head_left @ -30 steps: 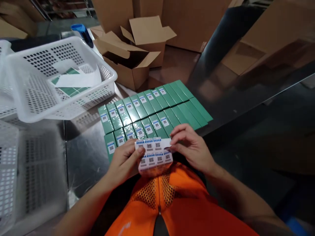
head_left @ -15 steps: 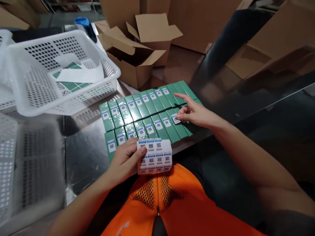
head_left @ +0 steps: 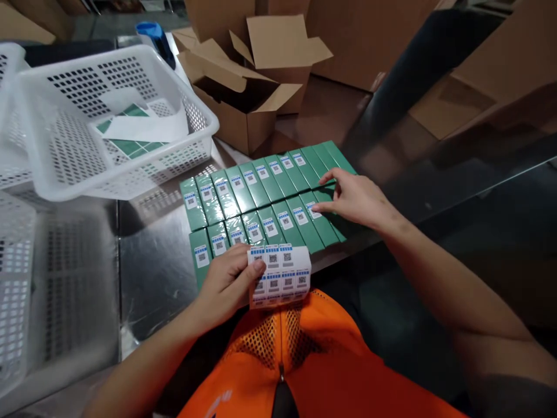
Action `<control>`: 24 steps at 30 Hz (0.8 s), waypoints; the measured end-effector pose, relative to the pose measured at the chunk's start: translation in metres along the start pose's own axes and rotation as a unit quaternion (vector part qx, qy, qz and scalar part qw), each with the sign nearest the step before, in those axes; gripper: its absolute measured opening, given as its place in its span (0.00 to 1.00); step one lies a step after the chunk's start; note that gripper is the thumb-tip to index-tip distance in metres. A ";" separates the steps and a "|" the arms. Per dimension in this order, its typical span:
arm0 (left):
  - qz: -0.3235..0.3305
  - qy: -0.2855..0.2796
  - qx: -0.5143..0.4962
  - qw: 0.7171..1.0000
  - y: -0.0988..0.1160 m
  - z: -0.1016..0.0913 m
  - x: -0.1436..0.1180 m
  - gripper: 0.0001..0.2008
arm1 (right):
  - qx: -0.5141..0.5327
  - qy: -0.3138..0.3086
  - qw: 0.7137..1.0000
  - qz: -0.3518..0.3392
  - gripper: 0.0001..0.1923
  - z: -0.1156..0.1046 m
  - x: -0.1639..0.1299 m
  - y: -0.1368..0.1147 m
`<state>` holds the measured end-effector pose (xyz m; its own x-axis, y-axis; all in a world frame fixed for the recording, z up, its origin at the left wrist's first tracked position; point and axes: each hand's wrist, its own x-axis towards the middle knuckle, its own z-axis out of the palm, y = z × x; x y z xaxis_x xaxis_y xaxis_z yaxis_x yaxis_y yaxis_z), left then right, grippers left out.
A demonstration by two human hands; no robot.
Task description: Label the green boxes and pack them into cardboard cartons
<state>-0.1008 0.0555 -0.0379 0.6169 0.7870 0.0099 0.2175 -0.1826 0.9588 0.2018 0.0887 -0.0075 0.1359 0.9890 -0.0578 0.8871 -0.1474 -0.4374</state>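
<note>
Two rows of flat green boxes (head_left: 261, 200) lie side by side on the steel table (head_left: 152, 273); most carry a small blue-and-white code sticker. My left hand (head_left: 226, 281) holds a sheet of the same stickers (head_left: 281, 274) near the table's front edge, thumb on its left side. My right hand (head_left: 357, 200) rests on the front-row boxes toward the right end, fingertips pressing a sticker (head_left: 314, 210) onto one of them, index finger stretched out over the back row.
A white perforated basket (head_left: 108, 116) holding paper and green sheets stands at the left, another basket (head_left: 17, 290) at the near left. An open cardboard carton (head_left: 248, 98) sits behind the boxes, with more cartons beyond. My orange vest (head_left: 300, 360) fills the bottom.
My right hand left the sticker sheet, carried one sticker out to a front-row box on the right and now presses it down. My left hand kept holding the sheet.
</note>
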 end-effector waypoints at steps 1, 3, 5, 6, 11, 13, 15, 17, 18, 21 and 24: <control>0.004 0.001 0.001 1.000 0.000 0.000 0.000 0.18 | 0.040 0.012 0.999 -0.026 0.22 0.000 -0.007 -0.005; 0.011 -0.001 0.002 1.000 -0.001 0.000 0.001 0.18 | 0.167 -0.018 0.982 -0.091 0.16 0.005 -0.025 -0.015; 0.015 -0.003 0.004 1.000 -0.002 0.000 0.001 0.17 | 0.251 -0.074 0.954 -0.144 0.14 0.013 -0.043 -0.026; 0.015 -0.003 0.007 1.000 -0.002 0.000 0.001 0.17 | 0.267 -0.094 0.946 -0.160 0.13 0.018 -0.052 -0.031; -0.001 0.003 0.008 1.000 -0.003 0.001 0.001 0.17 | 0.352 -0.077 0.909 -0.211 0.04 0.023 -0.074 -0.045; -0.005 0.005 0.000 1.000 -0.002 0.001 0.000 0.18 | 0.402 -0.048 0.891 -0.207 0.04 0.013 -0.073 -0.041; -0.004 0.002 -0.003 1.000 -0.002 0.001 0.000 0.18 | 0.429 0.027 0.887 -0.168 0.05 -0.001 -0.064 -0.030; 0.003 -0.002 -0.001 1.000 -0.002 0.000 0.000 0.18 | 0.410 0.105 0.899 -0.113 0.08 -0.014 -0.049 -0.014; 0.006 -0.003 0.001 1.000 -0.002 0.000 0.001 0.18 | 0.393 0.115 0.908 -0.087 0.09 -0.019 -0.039 -0.004; 0.013 -0.004 0.011 1.000 -0.002 0.000 0.002 0.19 | 0.366 0.013 0.931 -0.006 0.22 -0.023 -0.012 0.022; 0.027 -0.002 0.023 0.999 -0.003 0.000 0.003 0.19 | 0.343 -0.089 0.933 0.067 0.34 -0.017 0.006 0.038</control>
<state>-0.1000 0.0581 -0.0410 0.6317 0.7728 0.0609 0.2182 -0.2526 0.9427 0.2436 0.0885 -0.0089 0.0950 0.9568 -0.2747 0.3676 -0.2901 -0.8836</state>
